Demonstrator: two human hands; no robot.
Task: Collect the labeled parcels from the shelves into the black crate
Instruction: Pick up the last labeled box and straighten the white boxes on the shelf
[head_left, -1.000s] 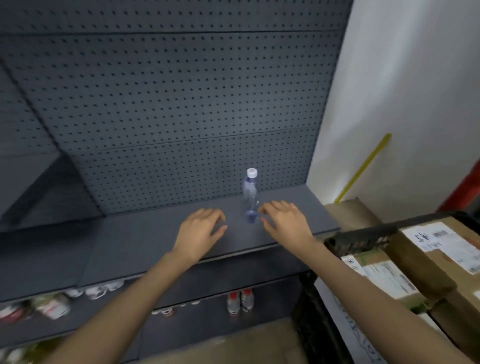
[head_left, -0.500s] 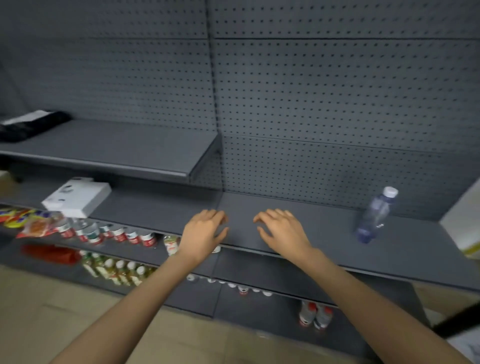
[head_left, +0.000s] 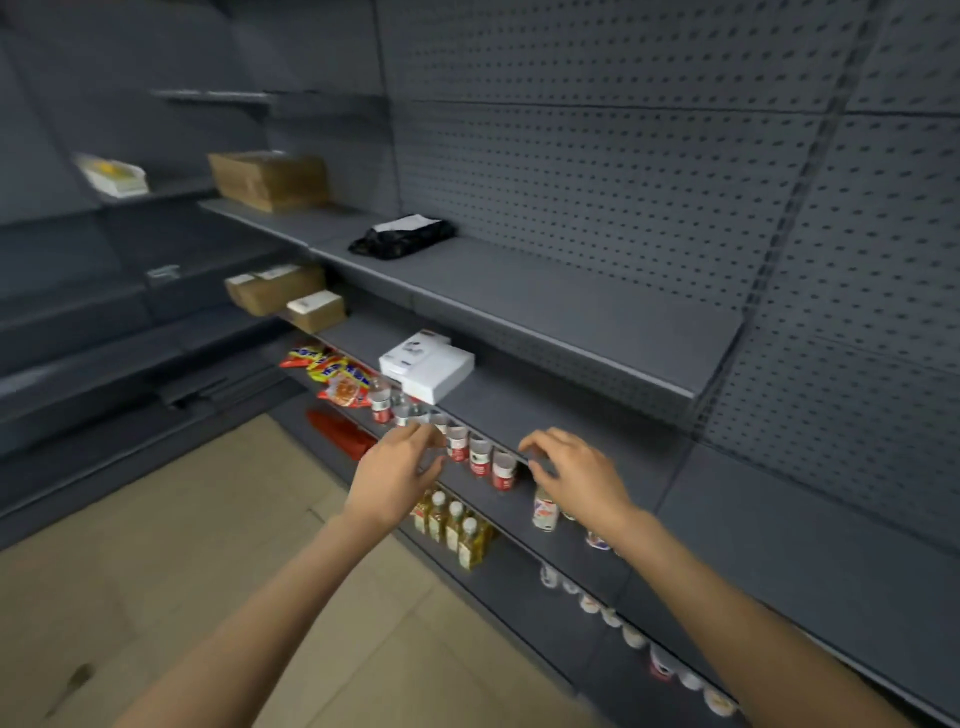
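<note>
A white labeled box (head_left: 427, 365) lies on the middle grey shelf, just beyond my hands. A black bag parcel with a white label (head_left: 402, 237) sits on the shelf above it. Further left are small brown cartons with labels (head_left: 275, 288) (head_left: 316, 310), a large brown carton (head_left: 268, 179) and a white parcel (head_left: 113, 176). My left hand (head_left: 397, 475) and my right hand (head_left: 576, 475) hover empty in front of the shelf edge, fingers loosely spread. The black crate is out of view.
Red-capped bottles (head_left: 470, 452) line the shelf edge under my hands. Yellow drink bottles (head_left: 457, 527) and snack bags (head_left: 332, 371) fill lower shelves. Grey pegboard (head_left: 649, 171) backs the shelving. Beige floor (head_left: 171, 561) lies to the left.
My view has swung left along the shelving: the water bottle and the crate with cartons have left the frame, and more parcels have come into sight. Both hands stay empty, held out in front.
</note>
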